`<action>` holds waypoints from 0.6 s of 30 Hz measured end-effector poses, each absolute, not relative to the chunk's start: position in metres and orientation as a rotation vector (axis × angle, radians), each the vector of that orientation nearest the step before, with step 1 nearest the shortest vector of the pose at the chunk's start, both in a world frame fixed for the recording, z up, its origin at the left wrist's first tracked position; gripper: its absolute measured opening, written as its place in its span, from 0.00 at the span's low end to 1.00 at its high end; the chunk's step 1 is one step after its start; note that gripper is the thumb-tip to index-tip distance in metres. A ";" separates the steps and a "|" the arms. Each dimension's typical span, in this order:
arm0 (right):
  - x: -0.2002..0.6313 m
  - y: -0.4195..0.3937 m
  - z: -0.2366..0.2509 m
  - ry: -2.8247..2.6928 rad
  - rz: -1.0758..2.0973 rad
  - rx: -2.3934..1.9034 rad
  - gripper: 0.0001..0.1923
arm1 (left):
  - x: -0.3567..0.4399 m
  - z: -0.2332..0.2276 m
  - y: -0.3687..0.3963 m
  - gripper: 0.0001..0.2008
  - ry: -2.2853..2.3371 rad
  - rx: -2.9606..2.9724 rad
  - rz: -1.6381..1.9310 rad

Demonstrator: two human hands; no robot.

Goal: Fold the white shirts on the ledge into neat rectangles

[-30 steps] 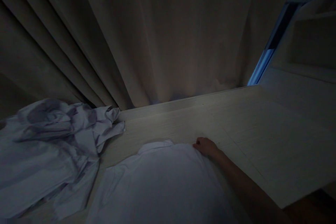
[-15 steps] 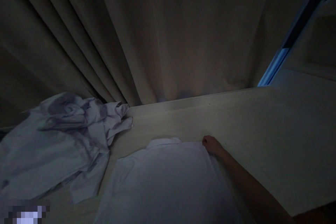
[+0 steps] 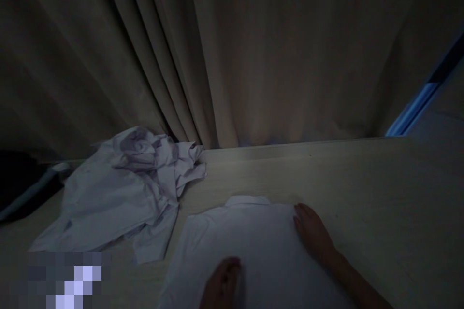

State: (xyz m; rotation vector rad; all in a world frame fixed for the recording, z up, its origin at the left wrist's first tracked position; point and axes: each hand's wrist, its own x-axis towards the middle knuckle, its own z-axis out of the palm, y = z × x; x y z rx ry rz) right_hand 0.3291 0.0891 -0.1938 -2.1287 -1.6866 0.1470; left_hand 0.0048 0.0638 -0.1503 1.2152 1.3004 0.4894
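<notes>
A white collared shirt (image 3: 261,246) lies spread on the pale floor in front of me, its back up and its collar pointing toward the curtain. My right hand (image 3: 313,232) rests at the shirt's right shoulder edge, fingers stretched out over the cloth. Over the shirt's middle-left part is my left hand (image 3: 222,282), slightly blurred, with loosely bent fingers and no object visible in them. Whether it touches the fabric I cannot tell. The lower part of the shirt runs out of view.
A crumpled heap of white clothing (image 3: 119,198) lies to the left. Beyond it is a dark item with a light stripe (image 3: 29,186). A long brown curtain (image 3: 275,58) hangs behind the floor (image 3: 362,178). A blue-lit frame (image 3: 413,108) stands at the right. The lower left corner is pixelated.
My left hand has come into view over the shirt. The right hand has gone from a closed grip at the shoulder corner to extended fingers. My view has turned left.
</notes>
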 end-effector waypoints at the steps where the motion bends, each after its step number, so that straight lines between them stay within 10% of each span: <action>1: 0.321 0.088 -0.199 -1.722 0.108 -2.111 0.26 | -0.012 -0.154 0.088 0.20 1.349 1.318 0.553; 7: 0.295 0.097 -0.229 -1.832 -0.044 -2.108 0.31 | -0.048 -0.199 0.178 0.26 1.660 2.651 0.553; 18: 0.300 0.109 -0.221 -1.700 0.084 -2.141 0.30 | -0.046 -0.200 0.189 0.26 1.762 2.632 0.421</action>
